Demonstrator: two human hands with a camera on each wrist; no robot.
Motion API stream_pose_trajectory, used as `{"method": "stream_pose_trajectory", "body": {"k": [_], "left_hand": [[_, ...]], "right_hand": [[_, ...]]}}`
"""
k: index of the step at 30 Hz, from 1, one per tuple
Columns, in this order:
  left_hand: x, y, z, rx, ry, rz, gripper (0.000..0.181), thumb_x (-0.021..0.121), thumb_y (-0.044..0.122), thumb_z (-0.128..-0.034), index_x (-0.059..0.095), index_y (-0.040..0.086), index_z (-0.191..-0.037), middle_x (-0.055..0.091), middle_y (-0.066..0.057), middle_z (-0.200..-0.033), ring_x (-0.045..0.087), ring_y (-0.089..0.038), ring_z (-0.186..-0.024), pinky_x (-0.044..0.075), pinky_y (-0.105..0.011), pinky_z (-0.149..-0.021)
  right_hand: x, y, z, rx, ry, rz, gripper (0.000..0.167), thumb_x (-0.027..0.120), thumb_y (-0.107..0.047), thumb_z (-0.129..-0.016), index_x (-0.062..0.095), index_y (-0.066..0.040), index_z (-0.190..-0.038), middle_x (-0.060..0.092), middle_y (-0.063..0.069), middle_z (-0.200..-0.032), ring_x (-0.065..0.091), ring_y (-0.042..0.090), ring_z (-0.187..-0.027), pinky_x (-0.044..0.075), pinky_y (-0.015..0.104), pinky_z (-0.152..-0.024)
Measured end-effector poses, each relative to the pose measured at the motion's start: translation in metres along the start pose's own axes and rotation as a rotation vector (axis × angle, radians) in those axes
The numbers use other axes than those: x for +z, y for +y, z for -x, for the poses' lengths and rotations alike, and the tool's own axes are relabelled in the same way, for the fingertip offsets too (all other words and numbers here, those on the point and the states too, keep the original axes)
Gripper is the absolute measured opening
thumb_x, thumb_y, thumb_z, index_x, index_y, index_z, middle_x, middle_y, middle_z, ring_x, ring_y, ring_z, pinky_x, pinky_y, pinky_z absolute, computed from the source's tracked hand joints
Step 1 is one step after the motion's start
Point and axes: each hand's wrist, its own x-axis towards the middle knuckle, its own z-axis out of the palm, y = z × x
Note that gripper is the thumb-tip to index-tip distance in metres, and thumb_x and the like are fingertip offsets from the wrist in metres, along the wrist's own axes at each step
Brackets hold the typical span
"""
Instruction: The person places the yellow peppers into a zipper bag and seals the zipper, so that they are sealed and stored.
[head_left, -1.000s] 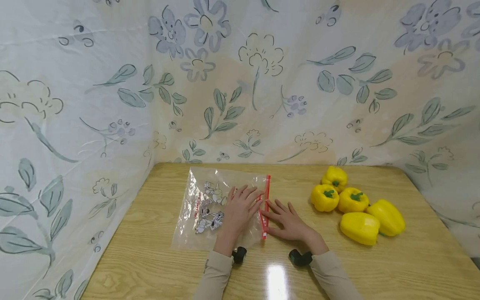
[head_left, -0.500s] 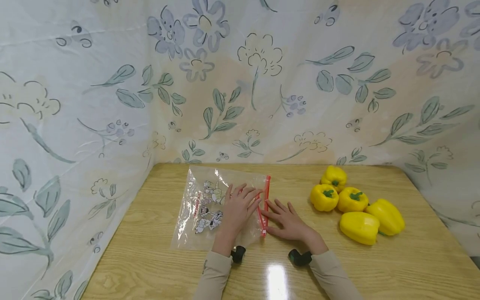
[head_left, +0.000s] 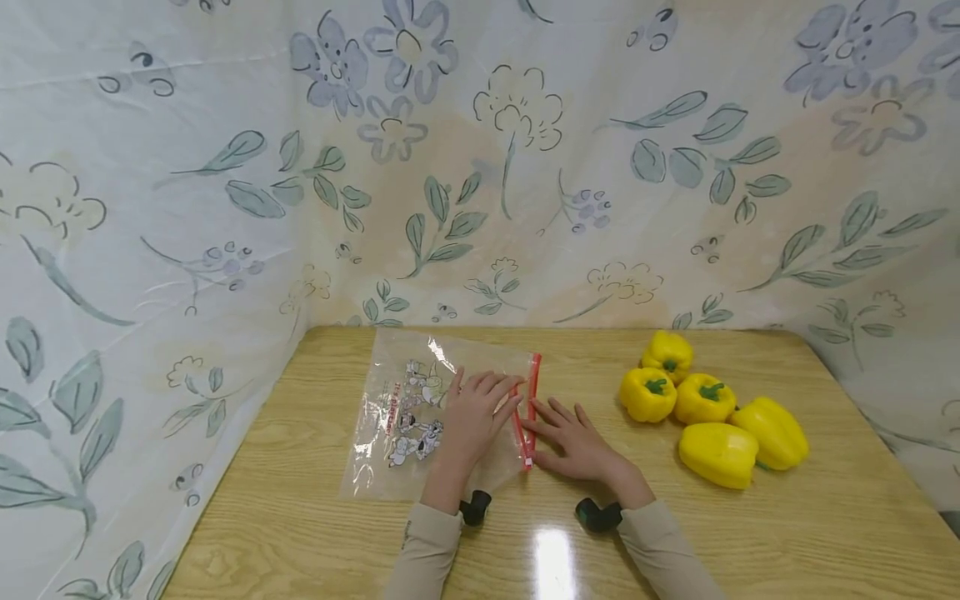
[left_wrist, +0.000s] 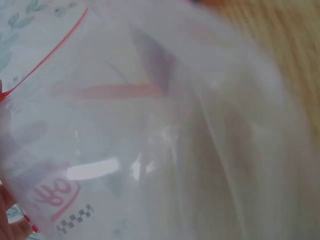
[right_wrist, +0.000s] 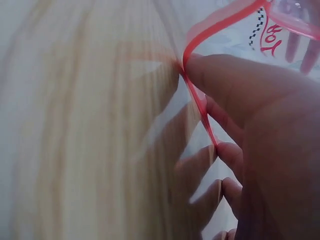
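A clear zip bag (head_left: 390, 408) with red zip edging and cartoon print lies flat on the wooden table, its mouth facing right. My left hand (head_left: 468, 417) lies over the bag near the mouth, index finger and thumb pinching the upper zip edge, which is drawn slightly back from the lower one. My right hand (head_left: 581, 446) reaches from the right with fairly straight, spread fingers (right_wrist: 230, 115); they press along the red zip strip (right_wrist: 215, 24). In the left wrist view the film bulges before the camera, hiding most of the left hand.
Several yellow bell peppers (head_left: 705, 400) with green stems sit together on the right of the wooden table (head_left: 285, 550). A floral cloth (head_left: 450, 167) hangs behind the table and along its left side.
The bag's upper zip edge and film have shifted slightly to the left along with my left hand. My right hand stays almost still; the peppers have not moved.
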Motion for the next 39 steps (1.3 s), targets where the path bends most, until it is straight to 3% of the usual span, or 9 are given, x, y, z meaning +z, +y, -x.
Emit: {"method": "stream_pose_trajectory", "body": {"k": [11, 20, 25, 29, 39], "left_hand": [[0.008, -0.003, 0.004, -0.063, -0.112, -0.006, 0.032, 0.047, 0.045, -0.0941, 0.056, 0.037, -0.123, 0.062, 0.011, -0.117, 0.052, -0.016, -0.115, 0.024, -0.050, -0.110], [0.012, -0.006, 0.003, -0.045, -0.079, 0.017, 0.030, 0.049, 0.043, -0.0936, 0.058, 0.034, -0.121, 0.063, 0.008, -0.115, 0.055, -0.017, -0.110, 0.032, -0.053, -0.105], [0.015, -0.005, 0.003, -0.046, -0.073, 0.017, 0.030, 0.051, 0.043, -0.0926, 0.059, 0.033, -0.120, 0.064, 0.006, -0.113, 0.058, -0.020, -0.108, 0.033, -0.053, -0.104], [0.016, -0.005, 0.003, -0.061, -0.108, 0.033, 0.031, 0.048, 0.044, -0.0936, 0.059, 0.032, -0.121, 0.063, 0.005, -0.116, 0.057, -0.022, -0.110, 0.031, -0.053, -0.106], [0.017, -0.003, 0.007, -0.076, -0.148, 0.044, 0.031, 0.046, 0.045, -0.0945, 0.058, 0.035, -0.121, 0.062, 0.007, -0.118, 0.056, -0.022, -0.112, 0.031, -0.052, -0.106]], "right_hand": [[-0.003, -0.003, -0.001, -0.028, 0.076, -0.052, 0.046, 0.055, -0.039, -0.091, 0.050, -0.026, -0.135, 0.035, 0.006, -0.148, 0.023, 0.038, -0.137, 0.011, 0.067, -0.105], [-0.006, -0.004, -0.004, -0.037, 0.130, -0.063, 0.041, 0.059, -0.036, -0.090, 0.057, -0.021, -0.129, 0.041, 0.007, -0.144, 0.031, 0.039, -0.134, 0.014, 0.067, -0.105], [-0.010, -0.004, -0.005, -0.086, 0.186, -0.050, 0.042, 0.063, -0.029, -0.088, 0.058, -0.015, -0.127, 0.048, 0.013, -0.137, 0.042, 0.037, -0.126, 0.028, 0.062, -0.102], [-0.013, -0.004, -0.004, -0.112, 0.221, -0.035, 0.043, 0.065, -0.027, -0.087, 0.057, -0.013, -0.127, 0.050, 0.015, -0.134, 0.048, 0.034, -0.121, 0.039, 0.055, -0.097], [-0.022, -0.004, 0.000, -0.049, 0.231, -0.004, 0.046, 0.066, -0.031, -0.086, 0.056, -0.019, -0.129, 0.050, 0.013, -0.135, 0.045, 0.032, -0.123, 0.035, 0.056, -0.101]]}}
